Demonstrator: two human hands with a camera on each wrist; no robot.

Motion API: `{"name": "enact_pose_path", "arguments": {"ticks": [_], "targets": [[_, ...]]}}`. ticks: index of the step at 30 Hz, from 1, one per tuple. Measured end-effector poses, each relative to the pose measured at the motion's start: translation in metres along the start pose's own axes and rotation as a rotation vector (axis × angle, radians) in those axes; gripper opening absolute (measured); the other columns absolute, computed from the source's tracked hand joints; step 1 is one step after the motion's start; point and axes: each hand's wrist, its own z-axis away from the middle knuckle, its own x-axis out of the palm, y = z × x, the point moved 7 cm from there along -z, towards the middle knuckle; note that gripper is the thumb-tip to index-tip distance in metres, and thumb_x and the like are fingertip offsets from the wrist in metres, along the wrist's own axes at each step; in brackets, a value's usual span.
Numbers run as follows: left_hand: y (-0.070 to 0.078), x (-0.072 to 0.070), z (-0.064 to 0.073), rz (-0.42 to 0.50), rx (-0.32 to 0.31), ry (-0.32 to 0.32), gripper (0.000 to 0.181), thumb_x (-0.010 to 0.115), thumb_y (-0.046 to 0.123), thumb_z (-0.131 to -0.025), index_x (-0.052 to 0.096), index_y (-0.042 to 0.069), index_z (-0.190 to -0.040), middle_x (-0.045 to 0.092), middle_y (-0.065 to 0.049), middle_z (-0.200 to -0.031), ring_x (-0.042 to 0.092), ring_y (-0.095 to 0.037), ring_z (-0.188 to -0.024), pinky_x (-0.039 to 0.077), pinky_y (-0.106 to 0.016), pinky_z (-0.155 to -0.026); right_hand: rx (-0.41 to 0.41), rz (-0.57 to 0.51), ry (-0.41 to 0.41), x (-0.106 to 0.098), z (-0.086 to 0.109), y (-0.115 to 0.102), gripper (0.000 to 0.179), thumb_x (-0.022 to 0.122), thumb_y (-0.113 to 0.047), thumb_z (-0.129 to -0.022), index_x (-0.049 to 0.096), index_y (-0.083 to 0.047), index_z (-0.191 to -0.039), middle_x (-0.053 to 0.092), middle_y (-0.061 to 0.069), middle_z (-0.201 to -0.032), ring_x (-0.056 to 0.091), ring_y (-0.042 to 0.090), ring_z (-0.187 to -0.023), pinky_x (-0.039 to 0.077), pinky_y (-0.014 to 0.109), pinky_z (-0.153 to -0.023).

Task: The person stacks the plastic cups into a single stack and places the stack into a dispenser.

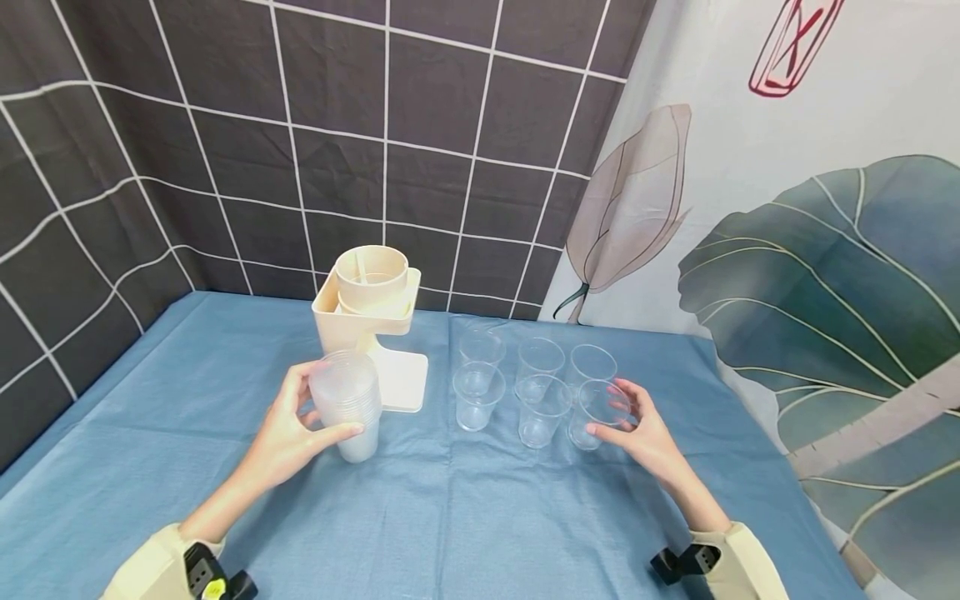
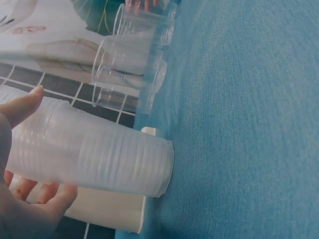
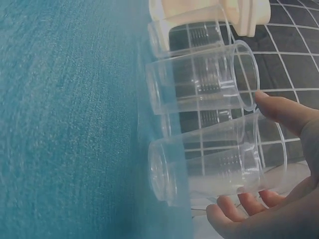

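My left hand (image 1: pixel 294 429) holds a tall stack of nested clear plastic cups (image 1: pixel 352 412), thumb on the near side and fingers round the far side. In the left wrist view the stack (image 2: pixel 104 149) stands with its bottom at the blue cloth. At the right, my right hand (image 1: pixel 647 435) has its thumb and fingers round the front right plastic cup (image 1: pixel 581 432). That cup (image 3: pixel 209 167) is upright, with fingertips near its rim in the right wrist view. Beside it stand the front middle cup (image 1: pixel 537 427) and the front left cup (image 1: pixel 475 410).
Behind the front row stands a back row of clear cups, among them a back left cup (image 1: pixel 482 340). A cream stand (image 1: pixel 330 321) with a round container (image 1: pixel 369 292) on top is just behind the stack. Blue cloth (image 1: pixel 420 525) covers the table; a grid-patterned curtain (image 1: pixel 337 167) hangs behind.
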Motion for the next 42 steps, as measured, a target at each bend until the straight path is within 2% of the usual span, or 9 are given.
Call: {"name": "enact_pose_path", "arguments": {"ticks": [3,8,11,16,20,23,30,39,42], "targets": [[0.0003,-0.0003,0.0001,-0.001,-0.001,0.003,0.080,0.083,0.013,-0.074,0.033,0.006,-0.136,0.051,-0.008,-0.124,0.049,0.008,-0.103,0.049,-0.020,-0.088,-0.003,0.003,0.004,0.0015,-0.0007,0.0006,0.084,0.073,-0.012,-0.083,0.019,0.002,-0.146,0.030,0.025,-0.150,0.034,0.043,-0.135,0.029,0.063,-0.107],[0.0014,-0.0003,0.0003,-0.003,-0.001,0.006,0.080,0.083,0.013,-0.074,0.033,0.006,-0.136,0.051,-0.008,-0.123,0.049,0.009,-0.103,0.050,-0.040,-0.091,-0.004,0.005,0.016,0.0033,-0.0011,0.0020,0.080,0.072,-0.011,-0.084,0.022,0.003,-0.144,0.034,0.025,-0.147,0.037,0.043,-0.133,0.032,0.062,-0.106],[0.0015,-0.0001,0.0003,-0.004,-0.002,0.005,0.080,0.083,0.013,-0.074,0.033,0.006,-0.136,0.051,-0.008,-0.123,0.049,0.009,-0.103,0.050,-0.044,-0.091,-0.003,0.011,0.018,0.0038,-0.0003,0.0021,0.078,0.072,-0.010,-0.085,0.022,0.003,-0.143,0.035,0.025,-0.146,0.038,0.042,-0.133,0.035,0.059,-0.105],[0.0013,0.0002,0.0005,0.000,-0.001,0.000,0.080,0.083,0.013,-0.074,0.033,0.005,-0.136,0.051,-0.009,-0.124,0.049,0.009,-0.103,0.050,-0.042,-0.091,0.002,0.004,0.015,0.0047,0.0004,0.0021,0.075,0.070,-0.009,-0.086,0.022,0.004,-0.143,0.037,0.025,-0.145,0.040,0.041,-0.132,0.045,0.033,-0.099],[0.0005,0.0007,0.0008,0.027,-0.012,-0.009,0.081,0.083,0.013,-0.074,0.031,0.006,-0.137,0.050,-0.012,-0.127,0.046,0.010,-0.106,0.047,-0.052,-0.095,0.004,-0.011,0.013,0.0053,0.0006,0.0030,0.074,0.069,-0.008,-0.086,0.023,0.005,-0.143,0.037,0.026,-0.144,0.040,0.041,-0.132,0.045,0.013,-0.088],[-0.0001,0.0008,0.0010,0.045,-0.021,-0.016,0.082,0.083,0.014,-0.075,0.030,0.006,-0.137,0.049,-0.015,-0.129,0.044,0.010,-0.107,0.044,-0.059,-0.098,0.006,-0.011,0.013,0.0054,0.0010,0.0035,0.073,0.069,-0.007,-0.087,0.023,0.004,-0.142,0.037,0.026,-0.144,0.040,0.041,-0.131,0.045,0.014,-0.088],[0.0003,0.0006,0.0011,0.056,-0.020,-0.017,0.082,0.083,0.013,-0.074,0.030,0.006,-0.137,0.048,-0.015,-0.130,0.044,0.010,-0.107,0.042,-0.062,-0.098,0.008,-0.008,0.015,0.0046,0.0028,0.0023,0.074,0.069,-0.008,-0.087,0.023,0.004,-0.143,0.038,0.026,-0.144,0.041,0.040,-0.131,0.046,0.016,-0.089],[0.0016,-0.0001,0.0012,0.005,-0.001,0.003,0.081,0.083,0.012,-0.074,0.032,0.005,-0.136,0.052,-0.010,-0.124,0.048,0.010,-0.104,0.048,-0.047,-0.093,-0.017,0.003,0.023,0.0041,0.0030,0.0010,0.072,0.070,-0.009,-0.086,0.026,0.004,-0.141,0.040,0.025,-0.142,0.043,0.039,-0.128,0.044,0.010,-0.085],[0.0013,0.0002,0.0011,0.008,-0.006,-0.002,0.082,0.083,0.013,-0.074,0.032,0.005,-0.136,0.052,-0.010,-0.125,0.048,0.010,-0.104,0.047,-0.049,-0.094,-0.036,-0.003,0.036,0.0031,0.0038,-0.0011,0.070,0.070,-0.008,-0.085,0.028,0.004,-0.140,0.042,0.025,-0.141,0.048,0.030,-0.124,0.046,0.011,-0.084]]}}
